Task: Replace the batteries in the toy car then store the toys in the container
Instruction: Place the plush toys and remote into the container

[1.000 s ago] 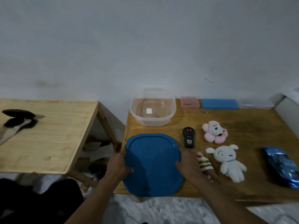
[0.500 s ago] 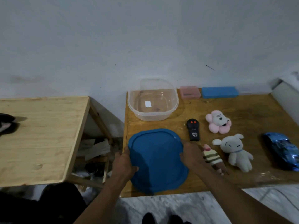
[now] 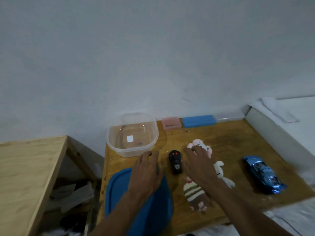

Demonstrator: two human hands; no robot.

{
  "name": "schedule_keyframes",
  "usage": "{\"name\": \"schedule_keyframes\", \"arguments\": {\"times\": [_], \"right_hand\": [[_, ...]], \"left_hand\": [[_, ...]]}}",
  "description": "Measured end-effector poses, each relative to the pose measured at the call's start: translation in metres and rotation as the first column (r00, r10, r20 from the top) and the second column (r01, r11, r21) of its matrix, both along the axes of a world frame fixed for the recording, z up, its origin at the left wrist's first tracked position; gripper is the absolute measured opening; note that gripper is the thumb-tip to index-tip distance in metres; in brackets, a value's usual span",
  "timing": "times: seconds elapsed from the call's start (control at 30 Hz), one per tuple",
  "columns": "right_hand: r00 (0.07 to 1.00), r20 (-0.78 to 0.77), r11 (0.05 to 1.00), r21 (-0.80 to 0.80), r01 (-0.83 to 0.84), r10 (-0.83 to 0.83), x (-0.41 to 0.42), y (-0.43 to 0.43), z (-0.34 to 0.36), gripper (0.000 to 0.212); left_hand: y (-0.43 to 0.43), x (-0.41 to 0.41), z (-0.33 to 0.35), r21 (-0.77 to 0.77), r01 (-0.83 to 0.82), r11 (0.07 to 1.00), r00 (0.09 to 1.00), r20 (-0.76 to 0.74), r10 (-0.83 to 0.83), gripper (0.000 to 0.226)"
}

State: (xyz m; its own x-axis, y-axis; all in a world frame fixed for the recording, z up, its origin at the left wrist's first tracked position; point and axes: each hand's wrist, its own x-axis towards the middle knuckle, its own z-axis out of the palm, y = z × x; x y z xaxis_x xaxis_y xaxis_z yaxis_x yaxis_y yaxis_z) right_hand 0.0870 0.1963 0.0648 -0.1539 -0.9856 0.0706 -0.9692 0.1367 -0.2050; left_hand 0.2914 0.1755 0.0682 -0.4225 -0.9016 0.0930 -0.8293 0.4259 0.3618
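Both hands released blue lid [image 3: 136, 198], moved forward. Left hand [image 3: 146, 174] fingers spread, empty, over lid's far edge. Right hand [image 3: 199, 166] splayed, empty, fingertips touching pink plush [image 3: 202, 145]. Toy car [image 3: 264, 174] well right of fingers, untouched. Fetch car first, batteries before storing.

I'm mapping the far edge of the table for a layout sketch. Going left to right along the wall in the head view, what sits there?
clear container → pink box → blue box → clear flat box

Left hand [image 3: 148, 174]: palm down, fingers extended forward, loosely spread, nothing grasped. Right hand [image 3: 199, 165]: palm down, fingers splayed, empty. Both bare forearms enter from the lower edge.
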Motion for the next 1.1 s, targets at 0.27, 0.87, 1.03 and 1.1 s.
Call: {"name": "schedule_keyframes", "arguments": {"times": [0.27, 0.87, 1.03, 1.1], "right_hand": [[0.996, 0.011, 0.996, 0.032, -0.088, 0.088, -0.096, -0.021, -0.008, 0.039], [0.942, 0.247, 0.885, 0.351, -0.305, 0.226, -0.141, -0.068, -0.059, 0.056], [0.937, 0.238, 0.877, 0.350, -0.329, 0.256, -0.142, -0.076, -0.067, 0.053], [0.937, 0.216, 0.879, 0.340, -0.335, 0.274, -0.140, -0.077, -0.069, 0.054]], "left_hand": [[-0.029, -0.099, -0.014, 0.112, -0.039, 0.993, 0.993, 0.117, 0.026, 0.061], [-0.034, -0.157, -0.056, 0.414, -0.274, 0.868, 0.949, 0.263, 0.174, 0.060], [-0.038, -0.162, -0.061, 0.366, -0.349, 0.863, 0.935, 0.191, 0.298, 0.052], [-0.038, -0.164, -0.057, 0.370, -0.362, 0.856, 0.932, 0.172, 0.320, 0.055]]}}
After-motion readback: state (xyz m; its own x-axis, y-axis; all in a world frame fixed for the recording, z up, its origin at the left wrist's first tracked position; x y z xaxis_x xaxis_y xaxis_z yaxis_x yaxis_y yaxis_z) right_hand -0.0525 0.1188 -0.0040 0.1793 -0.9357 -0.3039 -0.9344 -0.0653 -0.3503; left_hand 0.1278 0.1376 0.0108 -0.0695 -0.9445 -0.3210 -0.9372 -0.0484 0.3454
